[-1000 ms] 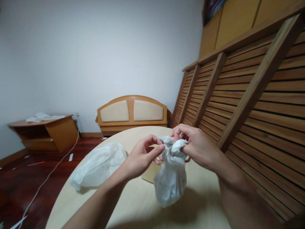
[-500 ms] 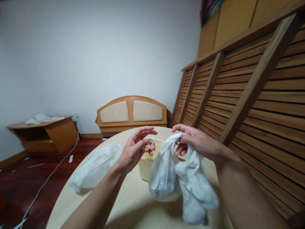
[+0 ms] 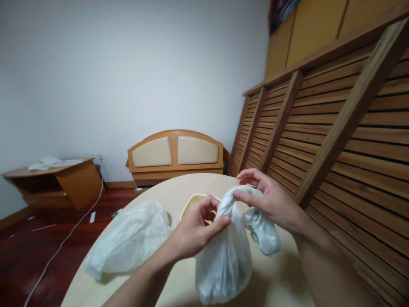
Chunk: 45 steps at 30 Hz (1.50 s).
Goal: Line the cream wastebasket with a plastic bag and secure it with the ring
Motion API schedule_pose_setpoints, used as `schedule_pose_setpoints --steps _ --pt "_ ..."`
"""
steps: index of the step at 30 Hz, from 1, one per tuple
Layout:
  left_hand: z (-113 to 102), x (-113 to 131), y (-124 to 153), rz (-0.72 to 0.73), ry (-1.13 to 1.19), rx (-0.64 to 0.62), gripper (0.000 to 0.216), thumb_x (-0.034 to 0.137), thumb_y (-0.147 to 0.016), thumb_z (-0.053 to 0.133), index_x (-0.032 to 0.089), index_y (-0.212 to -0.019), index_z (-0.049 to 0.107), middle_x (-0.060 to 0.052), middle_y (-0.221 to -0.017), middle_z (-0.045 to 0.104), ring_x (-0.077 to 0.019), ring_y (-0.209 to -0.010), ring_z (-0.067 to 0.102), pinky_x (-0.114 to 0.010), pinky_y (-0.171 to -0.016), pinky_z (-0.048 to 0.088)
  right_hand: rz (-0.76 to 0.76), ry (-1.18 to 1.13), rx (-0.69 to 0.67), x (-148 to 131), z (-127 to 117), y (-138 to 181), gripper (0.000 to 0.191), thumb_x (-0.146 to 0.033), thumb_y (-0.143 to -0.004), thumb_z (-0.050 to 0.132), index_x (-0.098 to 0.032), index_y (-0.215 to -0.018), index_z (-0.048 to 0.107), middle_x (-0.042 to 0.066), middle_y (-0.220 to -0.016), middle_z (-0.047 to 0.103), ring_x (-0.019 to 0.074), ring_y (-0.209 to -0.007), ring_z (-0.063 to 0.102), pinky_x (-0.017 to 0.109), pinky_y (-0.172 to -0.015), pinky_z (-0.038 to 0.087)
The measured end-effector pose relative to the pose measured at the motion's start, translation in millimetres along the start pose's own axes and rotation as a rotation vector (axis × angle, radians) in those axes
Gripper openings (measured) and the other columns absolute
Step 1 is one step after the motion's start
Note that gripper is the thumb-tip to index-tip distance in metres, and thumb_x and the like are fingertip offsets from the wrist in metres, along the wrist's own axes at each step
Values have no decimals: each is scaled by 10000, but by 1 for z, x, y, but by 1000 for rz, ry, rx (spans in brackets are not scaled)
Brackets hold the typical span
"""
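Observation:
A white plastic bag [image 3: 223,260] with a full, rounded lower part hangs between my hands, its neck twisted into a rope. My left hand [image 3: 200,226] pinches the neck just above the bulge, thumb in front. Higher up the twist, my right hand [image 3: 263,194] grips the bag, and its loose crumpled end droops below that hand. What the bag holds is hidden. Behind my left hand shows the rim of a pale yellow plastic container [image 3: 188,205], mostly covered. To the left, another crumpled white plastic bag [image 3: 131,238] lies on the round table [image 3: 179,183].
Beyond the table stands a wooden headboard [image 3: 175,151] against the wall. A slatted wooden frame [image 3: 319,128] leans along the right side. At left, a low wooden cabinet [image 3: 76,183] carries white plastic sheets, and a white cable [image 3: 64,238] runs across the dark floor.
My left hand has moved right and down and closed on the bag's neck. The bag has turned and its neck is now tightly twisted; its loose end hangs shorter on the right.

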<state>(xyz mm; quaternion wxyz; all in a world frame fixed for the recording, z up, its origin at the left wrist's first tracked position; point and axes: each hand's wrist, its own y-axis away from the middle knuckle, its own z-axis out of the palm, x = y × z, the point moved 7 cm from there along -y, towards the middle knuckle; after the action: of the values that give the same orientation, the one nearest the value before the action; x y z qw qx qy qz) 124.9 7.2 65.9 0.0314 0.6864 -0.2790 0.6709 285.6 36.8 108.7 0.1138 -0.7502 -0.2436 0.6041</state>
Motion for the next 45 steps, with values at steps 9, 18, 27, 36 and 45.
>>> schedule_pose_setpoints --steps 9,18,27,36,45 --pt "-7 0 -11 1 129 108 359 490 -852 709 157 -889 580 -5 -783 608 -97 -696 534 -191 -622 411 -124 509 43 -12 5 8 261 -477 -901 605 -265 -931 756 81 -1232 605 275 -1213 533 459 -1084 369" --pt "-3 8 -7 143 164 114 298 442 -890 691 176 -965 580 -15 -794 645 -113 -757 607 -190 -685 483 99 225 -242 -12 34 18 401 -551 -943 547 -183 -820 648 11 -785 632 157 -725 570 272 -661 449" --pt "3 11 -13 44 -8 138 609 404 -847 702 262 -1353 394 -32 -981 643 -84 -530 549 -176 -432 389 -27 4 -145 -22 32 16 286 -445 -917 595 -216 -791 480 5 -852 590 148 -768 569 249 -666 482" --pt "-7 8 -7 152 -211 208 352 259 -882 614 206 -1220 530 -52 -980 675 -138 -730 635 -186 -547 442 -159 358 49 -21 29 12 233 -253 -791 620 -225 -644 441 -3 -715 540 159 -689 517 263 -593 426" --pt "-36 9 -11 224 -156 478 191 330 -876 581 159 -797 609 -3 -728 611 -124 -651 526 -212 -592 412 -140 293 64 -20 20 13 296 -295 -817 666 -230 -610 465 -19 -605 522 176 -649 539 302 -614 453"
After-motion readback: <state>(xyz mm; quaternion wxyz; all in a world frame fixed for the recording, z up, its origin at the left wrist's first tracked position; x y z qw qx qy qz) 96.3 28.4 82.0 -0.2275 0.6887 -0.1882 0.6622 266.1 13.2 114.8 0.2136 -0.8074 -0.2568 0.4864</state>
